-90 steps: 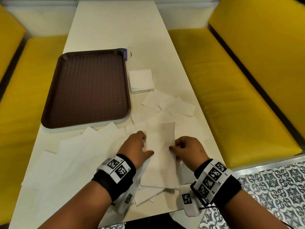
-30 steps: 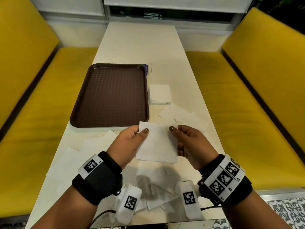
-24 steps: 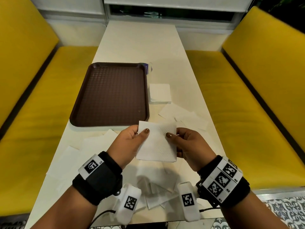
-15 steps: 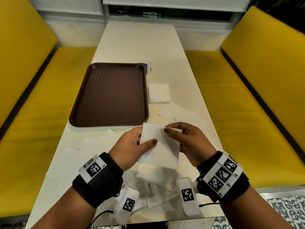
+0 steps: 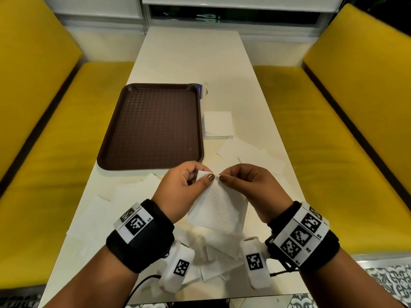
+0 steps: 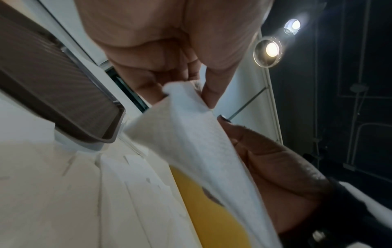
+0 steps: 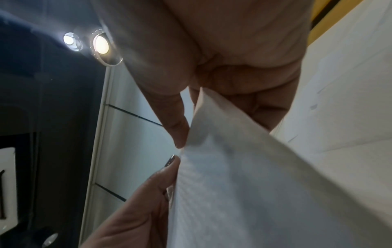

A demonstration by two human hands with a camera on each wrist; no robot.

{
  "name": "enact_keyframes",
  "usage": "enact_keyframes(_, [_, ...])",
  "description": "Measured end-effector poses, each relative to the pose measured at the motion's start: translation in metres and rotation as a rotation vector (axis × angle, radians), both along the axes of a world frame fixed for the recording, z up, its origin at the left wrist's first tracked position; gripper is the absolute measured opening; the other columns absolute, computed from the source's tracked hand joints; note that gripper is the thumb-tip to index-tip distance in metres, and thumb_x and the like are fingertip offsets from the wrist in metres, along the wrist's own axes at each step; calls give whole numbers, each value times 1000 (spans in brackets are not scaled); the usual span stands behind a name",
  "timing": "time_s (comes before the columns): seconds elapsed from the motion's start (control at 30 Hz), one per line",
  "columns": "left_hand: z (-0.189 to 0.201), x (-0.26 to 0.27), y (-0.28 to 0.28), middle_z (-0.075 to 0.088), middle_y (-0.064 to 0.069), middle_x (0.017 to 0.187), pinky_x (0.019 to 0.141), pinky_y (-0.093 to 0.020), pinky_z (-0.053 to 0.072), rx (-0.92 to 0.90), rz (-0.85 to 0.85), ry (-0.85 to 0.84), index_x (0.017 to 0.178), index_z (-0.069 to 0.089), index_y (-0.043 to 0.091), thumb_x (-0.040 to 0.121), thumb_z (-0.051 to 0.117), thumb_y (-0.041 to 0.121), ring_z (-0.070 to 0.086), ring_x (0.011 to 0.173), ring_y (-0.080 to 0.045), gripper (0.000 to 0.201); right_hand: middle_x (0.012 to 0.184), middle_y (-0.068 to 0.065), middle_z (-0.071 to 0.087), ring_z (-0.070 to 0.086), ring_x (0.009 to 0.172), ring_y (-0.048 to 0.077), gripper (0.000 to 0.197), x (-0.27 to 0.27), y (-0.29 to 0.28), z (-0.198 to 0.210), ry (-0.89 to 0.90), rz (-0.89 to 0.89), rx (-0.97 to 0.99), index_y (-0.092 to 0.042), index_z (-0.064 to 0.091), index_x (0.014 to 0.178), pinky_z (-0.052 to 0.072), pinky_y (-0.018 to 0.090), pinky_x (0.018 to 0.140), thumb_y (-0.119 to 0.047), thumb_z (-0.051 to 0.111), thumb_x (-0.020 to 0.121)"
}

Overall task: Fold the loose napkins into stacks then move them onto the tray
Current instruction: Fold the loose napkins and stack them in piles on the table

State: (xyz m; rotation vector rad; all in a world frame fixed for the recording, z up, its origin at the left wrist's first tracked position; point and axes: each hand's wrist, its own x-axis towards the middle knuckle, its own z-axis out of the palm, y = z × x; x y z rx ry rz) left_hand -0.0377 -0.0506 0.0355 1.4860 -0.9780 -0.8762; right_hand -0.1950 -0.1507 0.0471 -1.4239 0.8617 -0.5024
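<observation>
Two hands: left hand (image 5: 180, 190) and right hand (image 5: 251, 187) meet thumb tip to thumb tip above the cream tabletop (image 5: 191, 54), each pinching the same white embossed paper napkin (image 5: 216, 210).
Key relation: the napkin hangs down and toward the person from the fingers, its long axis running from the pinched top corner to the lower edge by the wrists; both hands sit equally near it, one on each side of that corner.
Left fingers: thumb on the near face, curled fingers behind, closed on the napkin's top corner; the left wrist view shows the thumb (image 6: 214, 94) pressing the sheet.
Right fingers: thumb and forefinger closed on the top edge just beside the left thumb; in the right wrist view the thumb (image 7: 176, 124) bears on the paper.
Napkin state: held clear of the tabletop, apparently partly folded, though the layers cannot be counted.
Stack: a squared pile of folded white napkins (image 5: 219, 124) lies beyond the fingers, just right of the tray.
Tray: the dark brown rectangular plastic tray (image 5: 153, 127) lies beyond and left of the left fingers, nothing on it.
Loose napkins: flat white sheets (image 5: 124, 196) spread left of, beneath and beyond the fingers.
Judgement: folding is in hand; much is left.
</observation>
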Motion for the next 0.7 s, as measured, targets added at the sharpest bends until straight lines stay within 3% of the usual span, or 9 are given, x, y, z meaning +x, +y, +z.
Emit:
enact_keyframes(0.1, [0, -1, -2, 72, 0, 79, 68, -28, 53, -4, -10, -11, 91, 66, 10, 92, 64, 14, 66, 74, -13, 5, 89, 17, 72, 64, 78, 12, 11, 1, -2, 1, 15, 13, -49, -1, 73, 89, 53, 27, 76, -11, 72, 85])
enact_keyframes(0.17, [0, -2, -4, 68, 7, 73, 63, -21, 49, -11, -12, -28, 89, 66, 11, 92, 64, 12, 63, 68, -6, 3, 87, 19, 71, 63, 77, 13, 10, 1, -3, 1, 17, 21, -56, -1, 73, 87, 52, 29, 76, -10, 72, 85])
enact_keyframes(0.27, [3, -2, -6, 65, 12, 71, 62, -15, 47, -22, 1, -65, 87, 66, 11, 91, 64, 10, 60, 67, -2, 5, 82, 12, 70, 62, 76, 13, 7, 1, -6, 2, 17, 36, -47, -2, 73, 84, 51, 30, 76, -9, 71, 85])
enact_keyframes(0.43, [5, 5, -12, 64, 4, 74, 73, -29, 48, -29, 85, -12, 82, 67, 15, 92, 63, 11, 59, 73, -11, 11, 78, 6, 68, 58, 76, 19, 13, -5, -17, 4, 17, 18, -24, -10, 72, 78, 47, 39, 74, -4, 66, 88])
enact_keyframes(0.57, [5, 6, -17, 59, -26, 83, 74, -38, 46, -34, 98, 35, 85, 69, 15, 90, 65, 23, 54, 76, -24, 11, 82, 11, 69, 59, 78, 25, 13, -11, -27, 5, 20, 12, -19, -10, 74, 80, 49, 45, 79, -5, 65, 89])
enact_keyframes(0.7, [6, 5, -24, 65, -11, 79, 64, -31, 48, 7, 129, 84, 89, 69, 9, 95, 59, 19, 58, 72, -18, 16, 79, 6, 69, 59, 77, 21, 14, -13, -36, 6, 5, -3, -22, -8, 72, 82, 49, 41, 76, -5, 62, 90])
